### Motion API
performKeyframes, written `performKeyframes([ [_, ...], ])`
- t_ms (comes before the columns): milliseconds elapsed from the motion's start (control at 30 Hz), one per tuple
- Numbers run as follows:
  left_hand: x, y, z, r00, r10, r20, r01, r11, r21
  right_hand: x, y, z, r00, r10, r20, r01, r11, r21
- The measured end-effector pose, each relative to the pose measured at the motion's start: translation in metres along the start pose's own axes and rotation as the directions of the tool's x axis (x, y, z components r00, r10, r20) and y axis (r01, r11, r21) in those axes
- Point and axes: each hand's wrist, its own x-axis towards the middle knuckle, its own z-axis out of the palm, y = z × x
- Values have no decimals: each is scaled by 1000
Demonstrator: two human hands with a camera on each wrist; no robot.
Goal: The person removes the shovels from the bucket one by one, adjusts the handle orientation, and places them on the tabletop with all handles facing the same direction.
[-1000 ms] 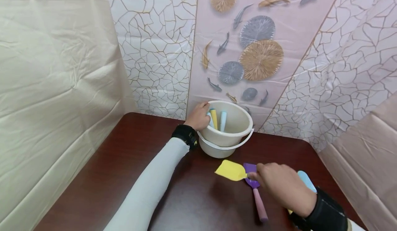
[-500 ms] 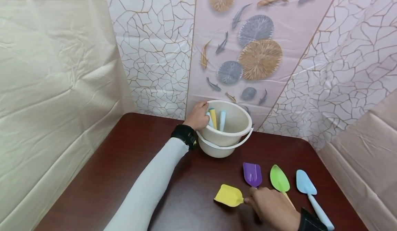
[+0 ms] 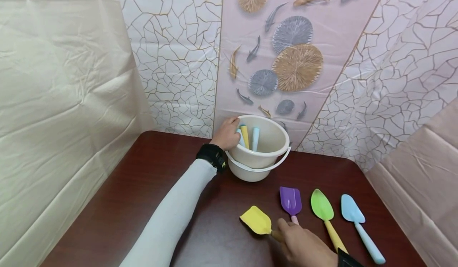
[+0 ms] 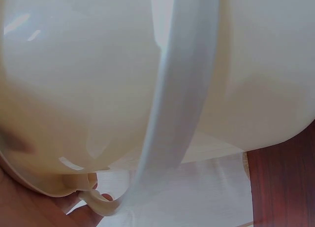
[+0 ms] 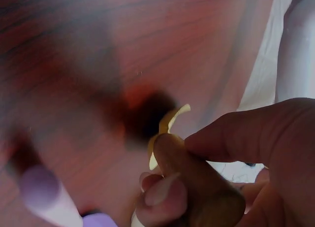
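My left hand (image 3: 227,134) grips the left rim of a cream bucket (image 3: 275,141) at the back of the table. In the left wrist view, fingers (image 4: 29,202) curl at the bucket's edge beside its bail handle (image 4: 182,89). Several blue and yellow handles (image 3: 245,135) stick up inside the bucket; their lower ends are hidden. My right hand (image 3: 304,245) pinches the brownish handle (image 5: 197,182) of a toy shovel with a yellow blade (image 3: 257,220), low over the table front. A purple shovel (image 3: 291,200) lies just beyond that hand, its pink handle partly covered.
On the right of the dark red-brown table (image 3: 143,179) lie a green trowel (image 3: 322,205) with a yellow handle and a light blue trowel (image 3: 352,209). A patterned cloth (image 3: 179,60) hangs behind the table, with plain cloths at both sides.
My right hand has come nearer and to the left, lowering the yellow shovel toward the table and uncovering the green and blue trowels. The left hand stays on the bucket.
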Motion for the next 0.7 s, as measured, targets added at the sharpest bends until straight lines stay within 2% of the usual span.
performKeyframes([
  [133,0,0,-1,1000,-2,8,2,1000,-1,7,-8,10,998,-58,-30,55,994,-97],
  [233,0,0,-1,1000,-2,8,2,1000,3,14,-16,14,998,-48,-50,38,982,-183],
  [333,0,0,0,1000,-3,6,3,1000,5,22,-24,18,997,-39,-64,24,974,-223],
  [500,1,-1,0,1000,-7,13,7,1000,11,37,-34,22,997,-25,-67,11,978,-207],
  [700,-1,0,0,1000,-10,17,10,1000,6,58,-37,24,999,49,-8,-50,990,-132],
])
